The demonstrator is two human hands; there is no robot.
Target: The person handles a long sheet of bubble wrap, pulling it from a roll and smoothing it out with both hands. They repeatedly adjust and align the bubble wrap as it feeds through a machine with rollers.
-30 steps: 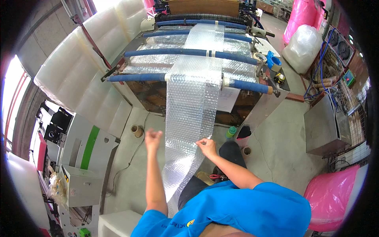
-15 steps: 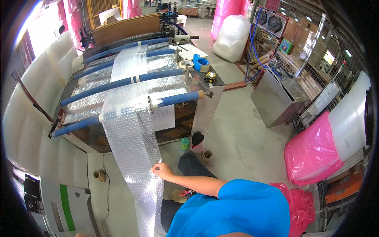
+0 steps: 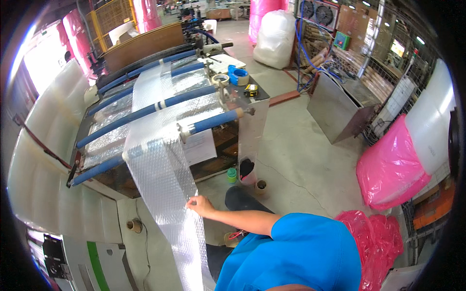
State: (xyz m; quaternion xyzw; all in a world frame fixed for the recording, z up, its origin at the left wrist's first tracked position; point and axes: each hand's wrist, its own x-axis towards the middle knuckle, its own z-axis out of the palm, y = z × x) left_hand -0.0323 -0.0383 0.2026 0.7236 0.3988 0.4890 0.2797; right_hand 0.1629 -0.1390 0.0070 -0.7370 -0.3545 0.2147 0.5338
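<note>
A long clear bubble wrap sheet (image 3: 165, 194) hangs from the machine's front blue roller (image 3: 213, 121) and runs down past my legs to the lower edge. My right hand (image 3: 200, 206) pinches the sheet's right edge between closed fingers, the forearm reaching across from the blue sleeve. Behind the hand, the sheet passes over several blue rollers, with shinier silvery film under it. My left hand is out of view.
On the machine's right corner lie tape rolls (image 3: 239, 76) and a tape measure (image 3: 251, 90). A green jar (image 3: 231, 175), a bin (image 3: 247, 172) and a cardboard core (image 3: 134, 225) stand on the floor. Pink plastic (image 3: 371, 237) lies behind me; a metal box (image 3: 335, 109) stands right.
The view has shifted slightly, moving the surroundings in the picture. My right hand keeps its pinch on the bubble wrap edge. A bit of skin at the lower left edge has gone from view.
</note>
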